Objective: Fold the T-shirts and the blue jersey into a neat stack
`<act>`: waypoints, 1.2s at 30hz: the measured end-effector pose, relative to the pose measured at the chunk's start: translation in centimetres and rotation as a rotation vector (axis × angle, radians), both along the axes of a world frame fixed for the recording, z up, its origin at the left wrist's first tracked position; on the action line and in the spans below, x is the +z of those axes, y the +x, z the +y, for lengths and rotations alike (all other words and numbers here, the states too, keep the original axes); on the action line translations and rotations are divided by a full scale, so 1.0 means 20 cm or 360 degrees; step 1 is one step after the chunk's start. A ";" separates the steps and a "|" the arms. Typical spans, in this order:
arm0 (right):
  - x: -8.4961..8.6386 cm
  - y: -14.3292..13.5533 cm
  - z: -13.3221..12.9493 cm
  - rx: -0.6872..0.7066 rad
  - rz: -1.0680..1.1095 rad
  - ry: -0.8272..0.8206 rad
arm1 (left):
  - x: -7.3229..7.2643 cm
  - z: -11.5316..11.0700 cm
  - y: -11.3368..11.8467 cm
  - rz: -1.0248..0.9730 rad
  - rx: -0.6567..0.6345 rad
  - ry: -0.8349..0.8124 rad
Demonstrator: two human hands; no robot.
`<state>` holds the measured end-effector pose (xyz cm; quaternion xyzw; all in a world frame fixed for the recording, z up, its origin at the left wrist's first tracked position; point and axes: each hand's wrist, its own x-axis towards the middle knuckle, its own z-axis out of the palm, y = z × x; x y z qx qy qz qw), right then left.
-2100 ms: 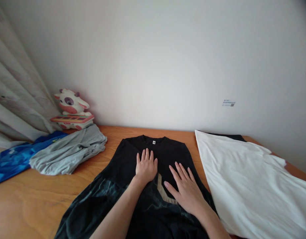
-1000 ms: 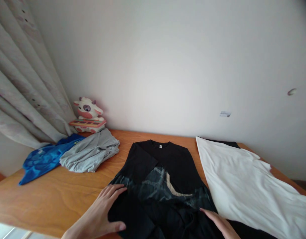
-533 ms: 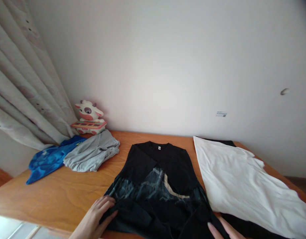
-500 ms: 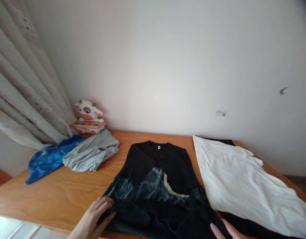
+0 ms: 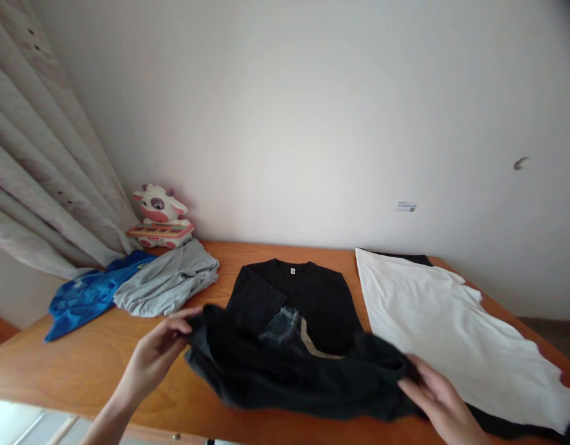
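A black T-shirt [image 5: 313, 296] with a dark mountain-like print and a beige stripe lies in the middle of the table, collar towards the wall. Its near end is lifted and folded up in a loose, blurred band. My left hand [image 5: 162, 343] pinches the left corner of that raised cloth, thumb and fingers closed. At the right corner, my right hand [image 5: 436, 395] grips the same edge, with the thumb on the near side. Part of the print is hidden under the lifted hem.
To the right lies a white garment [image 5: 442, 321] over black cloth. At the left are a grey garment [image 5: 169, 281] and a blue garment [image 5: 85, 296], partly overlapping. A cow toy with a keyboard [image 5: 161, 216] stands behind them, beside the curtain [image 5: 48, 173]. The wooden table [image 5: 94, 364] meets the wall.
Both hands have raised the shirt's near end off the table and carried it up and forward over the rest of the shirt. The view has shifted slightly.
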<state>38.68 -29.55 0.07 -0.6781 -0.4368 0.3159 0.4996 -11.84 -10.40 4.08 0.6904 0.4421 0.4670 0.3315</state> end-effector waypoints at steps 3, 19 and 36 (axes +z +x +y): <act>0.05 0.00 0.29 -0.0313 0.0078 0.0204 | 0.05 0.18 0.18 -0.0105 0.0423 0.0092; -0.13 -0.07 0.05 -0.0346 -0.0208 -0.0088 | -0.24 0.04 0.10 0.0292 0.0368 -0.0173; -0.21 -0.06 -0.20 -0.0163 -0.0326 -0.0305 | -0.26 -0.14 -0.16 0.0426 0.0287 -0.0248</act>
